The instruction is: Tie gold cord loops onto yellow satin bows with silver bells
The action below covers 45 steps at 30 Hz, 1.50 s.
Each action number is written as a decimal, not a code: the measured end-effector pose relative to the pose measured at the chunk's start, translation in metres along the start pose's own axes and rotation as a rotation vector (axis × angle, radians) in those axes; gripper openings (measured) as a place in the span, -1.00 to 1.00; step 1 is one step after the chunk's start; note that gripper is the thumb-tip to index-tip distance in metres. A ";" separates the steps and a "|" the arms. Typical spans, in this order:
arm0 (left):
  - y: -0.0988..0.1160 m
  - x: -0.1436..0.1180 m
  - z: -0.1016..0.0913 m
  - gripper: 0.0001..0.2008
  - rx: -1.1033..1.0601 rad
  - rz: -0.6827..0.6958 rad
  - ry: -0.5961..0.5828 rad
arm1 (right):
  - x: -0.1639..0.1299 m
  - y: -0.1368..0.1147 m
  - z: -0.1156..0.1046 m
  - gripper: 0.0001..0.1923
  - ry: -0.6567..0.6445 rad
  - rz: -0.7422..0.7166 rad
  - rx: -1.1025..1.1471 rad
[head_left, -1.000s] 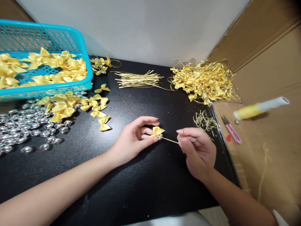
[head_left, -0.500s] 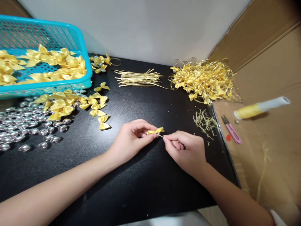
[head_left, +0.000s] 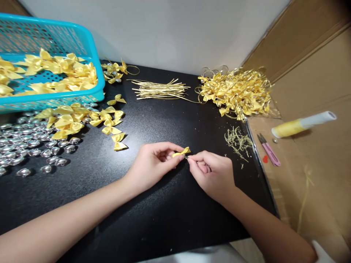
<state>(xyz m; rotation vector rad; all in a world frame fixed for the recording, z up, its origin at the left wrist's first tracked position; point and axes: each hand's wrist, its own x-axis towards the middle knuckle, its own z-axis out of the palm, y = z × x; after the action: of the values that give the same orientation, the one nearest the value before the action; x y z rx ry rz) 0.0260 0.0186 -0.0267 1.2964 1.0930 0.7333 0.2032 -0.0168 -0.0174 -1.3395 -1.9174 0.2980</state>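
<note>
Head view shows a small yellow ribbon bow (head_left: 181, 152) pinched between the thumb and forefinger of the left hand (head_left: 153, 164), just above the black worktop (head_left: 153, 219) near its middle. The right hand (head_left: 212, 175) meets it from the other side, its fingertips closed on a thin gold wire (head_left: 189, 158) that touches the bow; the rest of the wire is hidden in the fist. Both hands are closed in a fine pinch, knuckles nearly touching one another.

Taking the bow as the landmark: to its left lie loose yellow bows (head_left: 82, 118) scattered on the worktop, and further left a spread of silver heart-shaped beads (head_left: 30, 144). Behind those, far left of the bow, stands a turquoise basket (head_left: 90, 47) with more yellow bows inside. Straight behind the bow lies a bundle of gold wires (head_left: 159, 89), and to the left of that bundle a few finished pieces with wire loops (head_left: 116, 71). Behind and to the right of the bow sits a large heap of finished bows (head_left: 236, 93) on wire loops. Just right of the bow, near the worktop edge, lies a small pile of gold trimmings (head_left: 238, 140). Further right, off the worktop on brown cardboard (head_left: 315, 164), lie pink thread snips (head_left: 269, 150) and a spool of yellow thread (head_left: 301, 124)
</note>
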 end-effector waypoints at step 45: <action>-0.003 -0.003 0.004 -0.81 0.082 0.126 0.046 | -0.009 0.000 0.010 -0.82 -0.042 -0.017 -0.090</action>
<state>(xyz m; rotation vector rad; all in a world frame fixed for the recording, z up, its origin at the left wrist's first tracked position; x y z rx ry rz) 0.0279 0.0136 -0.0291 1.4340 1.0958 0.8227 0.1980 -0.0225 -0.0279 -1.3847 -1.9968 0.2355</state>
